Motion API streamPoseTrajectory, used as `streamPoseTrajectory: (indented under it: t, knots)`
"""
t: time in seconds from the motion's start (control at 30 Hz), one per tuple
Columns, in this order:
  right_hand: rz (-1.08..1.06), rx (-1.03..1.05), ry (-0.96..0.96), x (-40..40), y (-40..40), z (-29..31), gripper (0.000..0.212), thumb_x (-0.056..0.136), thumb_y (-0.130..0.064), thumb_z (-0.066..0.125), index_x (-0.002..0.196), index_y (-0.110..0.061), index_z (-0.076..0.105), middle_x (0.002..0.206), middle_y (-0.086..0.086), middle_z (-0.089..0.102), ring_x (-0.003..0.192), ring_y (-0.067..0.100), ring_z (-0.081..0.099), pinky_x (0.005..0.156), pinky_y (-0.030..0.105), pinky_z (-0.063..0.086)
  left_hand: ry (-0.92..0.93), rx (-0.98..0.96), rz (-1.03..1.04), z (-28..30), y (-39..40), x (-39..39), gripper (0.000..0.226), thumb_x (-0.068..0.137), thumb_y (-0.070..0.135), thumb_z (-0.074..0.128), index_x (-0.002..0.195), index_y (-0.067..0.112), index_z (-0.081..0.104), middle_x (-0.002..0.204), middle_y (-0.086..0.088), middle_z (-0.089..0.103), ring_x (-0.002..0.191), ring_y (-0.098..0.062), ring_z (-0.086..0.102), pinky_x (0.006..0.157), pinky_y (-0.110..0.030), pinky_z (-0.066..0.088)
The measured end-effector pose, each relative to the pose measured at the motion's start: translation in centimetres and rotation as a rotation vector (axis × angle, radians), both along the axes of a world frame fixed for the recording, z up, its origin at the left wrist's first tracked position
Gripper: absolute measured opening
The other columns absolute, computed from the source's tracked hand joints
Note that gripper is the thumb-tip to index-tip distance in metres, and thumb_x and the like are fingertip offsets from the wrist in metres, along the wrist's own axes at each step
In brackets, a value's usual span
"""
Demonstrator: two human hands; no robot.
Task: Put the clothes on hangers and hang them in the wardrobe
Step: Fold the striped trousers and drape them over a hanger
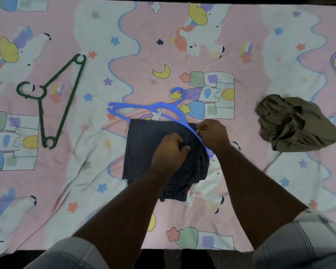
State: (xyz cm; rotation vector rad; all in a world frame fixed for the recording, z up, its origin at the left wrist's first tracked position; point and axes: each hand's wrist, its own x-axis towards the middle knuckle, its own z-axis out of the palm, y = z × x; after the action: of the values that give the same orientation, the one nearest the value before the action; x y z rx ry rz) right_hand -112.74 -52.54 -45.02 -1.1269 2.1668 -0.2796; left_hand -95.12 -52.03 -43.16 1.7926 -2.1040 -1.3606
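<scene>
Left hand: your left hand point(170, 150) is lying curled in a fist on the middle of the dark navy pinstriped garment point(144, 152), bunching a fold of its cloth between fingers and thumb.
Right hand: your right hand point(211, 133) is pinching at the garment's upper right corner, right where the blue plastic hanger point(144, 107) is crossing the cloth; whether the fingers are closing on cloth, hanger arm, or both, you cannot tell.
Striped garment: it is lying folded and flat on the bed in front of you, near the centre, with its lower edge rumpled under your forearm.
Blue hanger: it is lying tilted across the garment's top edge, hook pointing away from you, its left arm resting on the sheet, its right arm running under your right hand and poking out beyond the wrist.
Green hanger: a dark green plastic hanger point(66, 105) is sitting well apart on your left, hook turned leftward.
Olive garment: a crumpled olive-brown cloth heap point(295, 123) is lying well apart on your right.
Bed: a pink and white cartoon-print bedsheet point(182, 35) is covering it.
Sleeves: grey checked short sleeves point(308, 245) are showing at the bottom edge.
</scene>
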Motion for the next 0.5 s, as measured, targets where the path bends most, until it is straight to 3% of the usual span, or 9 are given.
streamPoseTrajectory:
  t: [0.1, 0.23, 0.37, 0.5]
  knots:
    - [0.178, 0.159, 0.062, -1.7, -0.1, -1.1, 0.014, 0.087, -0.022, 0.072, 0.098, -0.014, 0.077, 0.105, 0.004, 0.072, 0.099, 0.027, 0.065, 0.081, 0.028, 0.046, -0.119, 0.042, -0.157, -1.4, 1.8, -2.0, 0.046, 0.084, 0.052, 0.071, 0.106, 0.016, 0.052, 0.109, -0.005, 0.054, 0.094, -0.027, 0.059, 0.079, -0.039, 0.052]
    - [0.177, 0.199, -0.055, -2.6, 0.7, -1.7, 0.021, 0.083, -0.026, 0.079, 0.101, -0.015, 0.077, 0.096, -0.002, 0.071, 0.085, 0.019, 0.064, 0.070, 0.023, 0.042, -0.209, 0.020, -0.117, -2.7, 2.6, -3.1, 0.058, 0.083, 0.059, 0.069, 0.113, 0.013, 0.049, 0.116, -0.009, 0.055, 0.099, -0.032, 0.060, 0.081, -0.041, 0.053]
    - [0.153, 0.157, -0.119, -2.7, 1.0, -1.9, 0.026, 0.080, -0.018, 0.082, 0.104, -0.013, 0.076, 0.099, 0.004, 0.074, 0.092, 0.022, 0.067, 0.075, 0.025, 0.042, -0.275, -0.025, -0.191, -3.4, 2.4, -3.3, 0.033, 0.094, 0.044, 0.060, 0.109, 0.014, 0.055, 0.109, -0.008, 0.063, 0.099, -0.032, 0.064, 0.077, -0.039, 0.050]
    - [0.122, 0.054, -0.077, -4.1, 0.8, -1.6, 0.022, 0.081, -0.009, 0.075, 0.102, -0.012, 0.076, 0.098, 0.007, 0.075, 0.095, 0.027, 0.067, 0.086, 0.032, 0.049, -0.227, 0.040, -0.234, -3.2, 2.8, -2.2, 0.018, 0.095, 0.032, 0.059, 0.099, 0.014, 0.061, 0.095, -0.011, 0.069, 0.094, -0.035, 0.066, 0.076, -0.038, 0.050]
